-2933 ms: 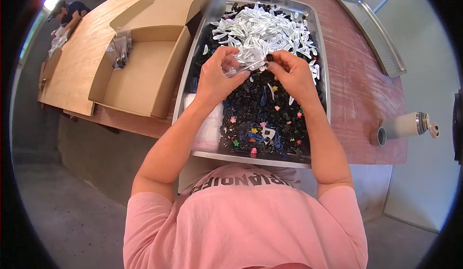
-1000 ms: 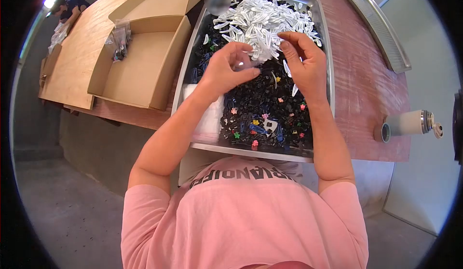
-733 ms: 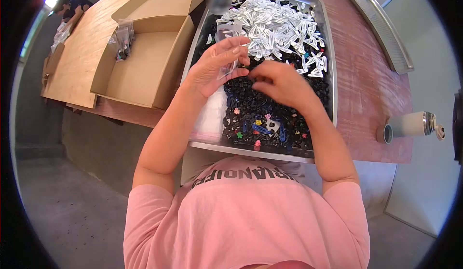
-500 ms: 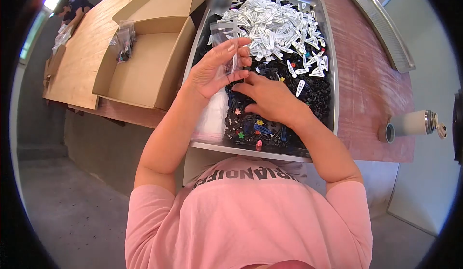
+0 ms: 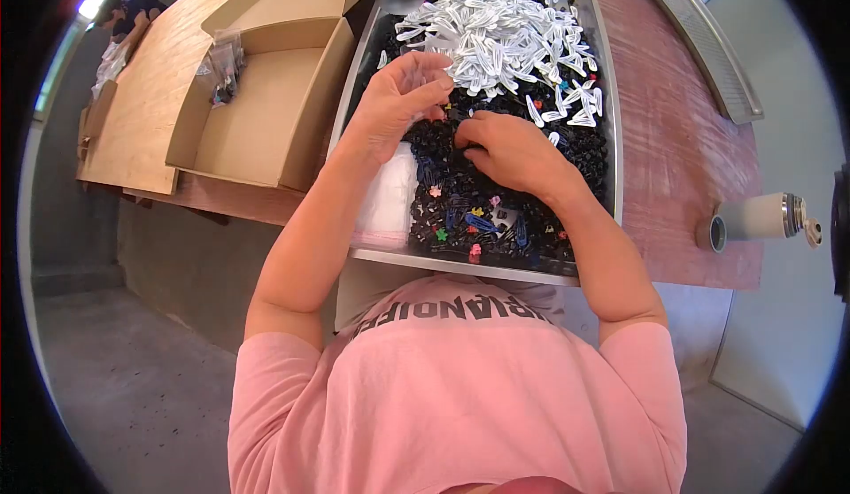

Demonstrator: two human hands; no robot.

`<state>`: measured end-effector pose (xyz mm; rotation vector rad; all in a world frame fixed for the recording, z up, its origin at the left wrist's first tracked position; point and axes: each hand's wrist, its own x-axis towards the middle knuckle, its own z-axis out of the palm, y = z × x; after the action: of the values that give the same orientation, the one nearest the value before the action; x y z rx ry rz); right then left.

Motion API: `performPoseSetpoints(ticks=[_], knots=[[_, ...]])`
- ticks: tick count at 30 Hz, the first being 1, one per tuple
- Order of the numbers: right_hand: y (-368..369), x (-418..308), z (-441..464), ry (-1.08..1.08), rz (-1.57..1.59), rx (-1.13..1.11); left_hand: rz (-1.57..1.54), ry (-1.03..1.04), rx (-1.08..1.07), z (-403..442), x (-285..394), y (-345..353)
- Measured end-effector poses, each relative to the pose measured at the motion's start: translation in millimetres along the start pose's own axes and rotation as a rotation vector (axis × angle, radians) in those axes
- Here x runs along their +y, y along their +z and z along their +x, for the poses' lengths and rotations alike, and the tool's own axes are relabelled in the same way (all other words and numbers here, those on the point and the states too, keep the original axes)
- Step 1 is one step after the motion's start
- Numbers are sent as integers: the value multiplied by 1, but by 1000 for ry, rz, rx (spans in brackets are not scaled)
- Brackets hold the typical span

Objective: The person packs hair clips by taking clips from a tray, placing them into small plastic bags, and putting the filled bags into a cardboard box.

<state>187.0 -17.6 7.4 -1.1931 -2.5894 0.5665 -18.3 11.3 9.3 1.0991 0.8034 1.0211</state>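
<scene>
My left hand (image 5: 390, 109) is raised over the left side of a metal tray (image 5: 617, 166), thumb and fingers closed round a clear plastic bag (image 5: 414, 82) that is mostly hidden now. Beside it, my right hand (image 5: 518, 153) reaches down with curled fingers into small black hair claws (image 5: 580, 171); whatever is in its fingertips is hidden. White snap hair clips (image 5: 496, 42) form a heap at the tray's far end. Blue snap clips (image 5: 481, 222) and small coloured flower clips lie among the black ones near the front. A stack of clear bags (image 5: 386, 202) rests at the tray's left front.
Left of the tray stands an open cardboard box (image 5: 257, 109) with filled bags (image 5: 226, 69) inside. On the right are a thermos (image 5: 753, 217), its cup (image 5: 712, 234) and another metal tray (image 5: 708, 42). Another person (image 5: 137, 16) is at the far left.
My left hand has turned and closed more over the bag, which stood upright and plainly visible before. My right hand has shifted slightly right, its fingers drawing together.
</scene>
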Motion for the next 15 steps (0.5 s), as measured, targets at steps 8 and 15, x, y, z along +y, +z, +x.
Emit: performPoseSetpoints(ticks=[8,15], knots=[[-12,11,1,23,142,101,320,148,140,4,-10,1],[-33,6,-1,126,353,726,708,403,276,3,-13,7]])
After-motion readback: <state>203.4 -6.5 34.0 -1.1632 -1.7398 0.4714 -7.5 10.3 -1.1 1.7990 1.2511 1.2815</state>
